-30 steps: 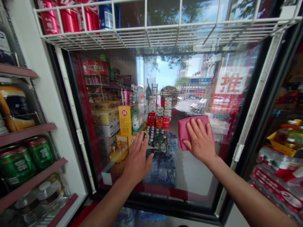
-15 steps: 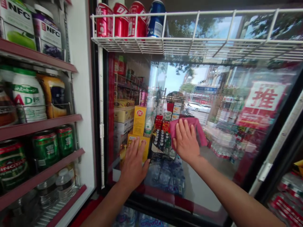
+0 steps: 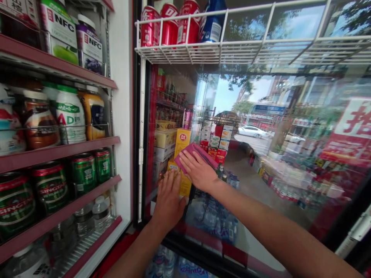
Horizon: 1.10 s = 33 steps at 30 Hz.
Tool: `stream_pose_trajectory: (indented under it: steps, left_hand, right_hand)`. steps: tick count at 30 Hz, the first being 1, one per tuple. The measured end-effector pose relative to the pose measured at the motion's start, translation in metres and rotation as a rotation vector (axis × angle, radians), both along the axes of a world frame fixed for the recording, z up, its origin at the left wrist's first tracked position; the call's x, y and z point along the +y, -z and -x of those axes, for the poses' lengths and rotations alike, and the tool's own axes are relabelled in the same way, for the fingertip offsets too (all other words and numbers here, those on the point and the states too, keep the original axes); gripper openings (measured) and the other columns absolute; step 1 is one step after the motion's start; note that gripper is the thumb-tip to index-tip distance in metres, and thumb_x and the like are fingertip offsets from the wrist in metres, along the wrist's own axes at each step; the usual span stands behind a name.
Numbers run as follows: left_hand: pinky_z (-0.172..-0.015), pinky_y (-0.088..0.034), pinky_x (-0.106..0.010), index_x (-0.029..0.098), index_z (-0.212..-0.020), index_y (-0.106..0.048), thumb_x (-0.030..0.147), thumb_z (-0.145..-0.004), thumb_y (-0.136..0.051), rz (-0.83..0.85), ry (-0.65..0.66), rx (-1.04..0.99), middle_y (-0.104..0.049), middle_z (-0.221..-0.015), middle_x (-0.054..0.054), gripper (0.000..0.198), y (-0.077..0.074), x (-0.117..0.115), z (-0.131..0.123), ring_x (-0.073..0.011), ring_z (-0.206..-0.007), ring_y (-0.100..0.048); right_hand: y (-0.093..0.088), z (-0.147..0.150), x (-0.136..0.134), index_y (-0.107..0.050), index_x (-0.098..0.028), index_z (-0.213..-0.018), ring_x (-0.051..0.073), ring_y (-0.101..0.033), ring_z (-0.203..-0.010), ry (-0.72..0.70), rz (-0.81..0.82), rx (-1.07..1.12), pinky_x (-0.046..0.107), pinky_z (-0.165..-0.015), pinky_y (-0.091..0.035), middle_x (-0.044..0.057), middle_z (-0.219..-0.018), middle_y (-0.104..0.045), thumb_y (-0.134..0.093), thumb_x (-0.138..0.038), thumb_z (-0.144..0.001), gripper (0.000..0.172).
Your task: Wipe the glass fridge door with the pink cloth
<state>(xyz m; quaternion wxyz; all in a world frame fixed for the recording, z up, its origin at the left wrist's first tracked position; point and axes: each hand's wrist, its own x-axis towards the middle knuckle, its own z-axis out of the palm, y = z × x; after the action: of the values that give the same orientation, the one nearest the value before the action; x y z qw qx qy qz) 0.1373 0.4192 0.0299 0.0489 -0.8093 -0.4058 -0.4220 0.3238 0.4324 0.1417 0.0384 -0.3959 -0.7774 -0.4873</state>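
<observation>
A pink cloth (image 3: 207,154) lies against the glass door (image 3: 246,216), spread under my right hand (image 3: 199,170). The fingers of that hand are stretched over the cloth and press it to the pane. Just to the left and a little lower, my left hand (image 3: 169,195) rests with its fingers extended, seemingly flat on the glass and holding nothing. Through the pane show yellow boxes (image 3: 183,137), partly covered by both hands. The palm sides of both hands are hidden.
A white wire rack (image 3: 246,48) with several drink cans (image 3: 169,25) crosses the door's top. At left, refrigerator shelves (image 3: 87,148) hold bottles and green cans (image 3: 84,173). A red-and-white sign (image 3: 352,127) is at right. Packs of water bottles (image 3: 191,268) sit below the door.
My right hand has slid the pink cloth leftward across the glass, close to my left hand. The view has turned left, showing more of the shelves. My left hand stays near the same glass area.
</observation>
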Motion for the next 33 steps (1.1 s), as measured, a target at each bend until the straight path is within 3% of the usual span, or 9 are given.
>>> stream_pose_trajectory:
  steps: [6, 10, 14, 21, 33]
  left_hand:
    - [-0.129, -0.036, -0.067, 0.021, -0.170, -0.027, 0.025, -0.095, -0.062, -0.006, -0.048, -0.031, -0.028, -0.180, -0.019, 0.083, 0.005, 0.002, 0.020, -0.0395, -0.168, -0.022]
    - [-0.130, -0.035, -0.066, 0.022, -0.171, -0.025, 0.029, -0.099, -0.060, -0.009, -0.049, -0.053, -0.024, -0.181, -0.018, 0.081, 0.009, 0.000, 0.038, -0.0384, -0.168, -0.021]
    - [-0.131, -0.034, -0.065, 0.023, -0.173, -0.022, 0.033, -0.101, -0.058, -0.012, -0.051, -0.087, -0.022, -0.182, -0.016, 0.081, 0.012, 0.000, 0.056, -0.0372, -0.169, -0.020]
    - [-0.130, -0.035, -0.066, 0.023, -0.173, -0.022, 0.031, -0.101, -0.059, -0.001, -0.063, -0.123, -0.023, -0.182, -0.018, 0.082, 0.013, 0.003, 0.066, -0.0382, -0.168, -0.022]
    - [-0.129, -0.035, -0.069, 0.028, -0.174, -0.015, 0.029, -0.099, -0.061, 0.035, -0.128, -0.142, -0.023, -0.181, -0.017, 0.088, 0.020, 0.003, 0.082, -0.0393, -0.168, -0.023]
  right_hand:
    - [0.006, -0.033, -0.019, -0.026, 0.001, -0.169, 0.032, -0.028, -0.166, -0.051, 0.026, -0.068, 0.053, -0.135, -0.030, 0.016, -0.178, -0.031, -0.049, -0.030, -0.105, 0.074]
    - [0.010, -0.071, -0.052, -0.017, -0.003, -0.171, 0.034, -0.030, -0.165, 0.021, -0.003, -0.001, 0.055, -0.133, -0.029, 0.015, -0.178, -0.033, -0.051, -0.036, -0.107, 0.079]
    - [0.013, -0.079, -0.066, -0.013, -0.007, -0.172, 0.034, -0.033, -0.164, 0.080, -0.051, 0.077, 0.057, -0.134, -0.026, 0.016, -0.176, -0.036, -0.050, -0.040, -0.108, 0.081]
    - [0.005, -0.032, -0.023, -0.012, -0.010, -0.173, 0.036, -0.026, -0.167, 0.087, -0.036, 0.136, 0.060, -0.137, -0.016, 0.015, -0.180, -0.025, -0.056, -0.040, -0.107, 0.085]
    - [-0.011, 0.078, 0.070, -0.018, -0.004, -0.172, 0.036, -0.014, -0.170, -0.067, 0.125, 0.131, 0.061, -0.140, -0.012, 0.018, -0.181, -0.021, -0.056, -0.031, -0.102, 0.084]
